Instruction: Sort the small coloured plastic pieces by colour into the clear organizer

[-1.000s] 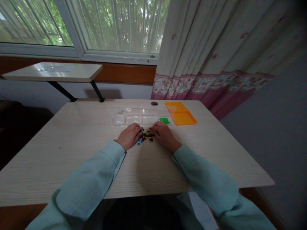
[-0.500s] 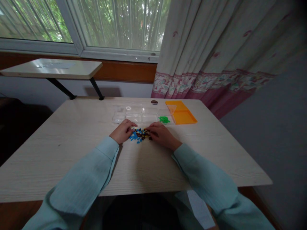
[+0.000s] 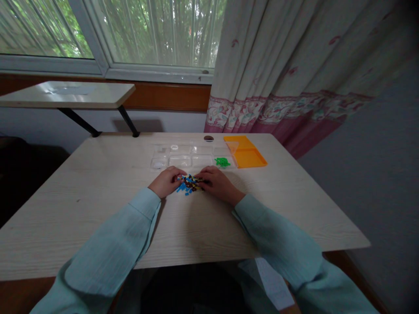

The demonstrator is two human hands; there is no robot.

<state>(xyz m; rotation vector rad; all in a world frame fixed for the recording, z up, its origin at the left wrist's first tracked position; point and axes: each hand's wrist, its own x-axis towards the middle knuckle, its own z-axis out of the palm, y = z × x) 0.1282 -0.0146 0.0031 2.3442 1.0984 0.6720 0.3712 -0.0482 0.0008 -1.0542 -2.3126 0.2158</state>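
A small pile of loose plastic pieces (image 3: 189, 184), blue, dark brown and yellow, lies on the table in front of me. At its left edge, my left hand (image 3: 165, 181) has curled fingers, with thumb and fingertips touching the pieces. My right hand (image 3: 218, 182) reaches in from the right, fingers bent together over the pile's edge. Whatever is between the fingertips of either hand is too small to make out. Just beyond the hands is a clear compartment box (image 3: 202, 161). Green pieces (image 3: 222, 162) fill its front right compartment.
An orange tray or lid (image 3: 250, 158) lies at the box's right end. Behind the box, a dark oval spot (image 3: 208, 138) marks the table (image 3: 98, 209). A raised shelf (image 3: 94, 98) on black legs stands at the back left. A curtain (image 3: 262, 78) hangs beyond the back right.
The pile looks more drawn together, and my right hand's fingers lie closer in to it. The whole view has shifted slightly.
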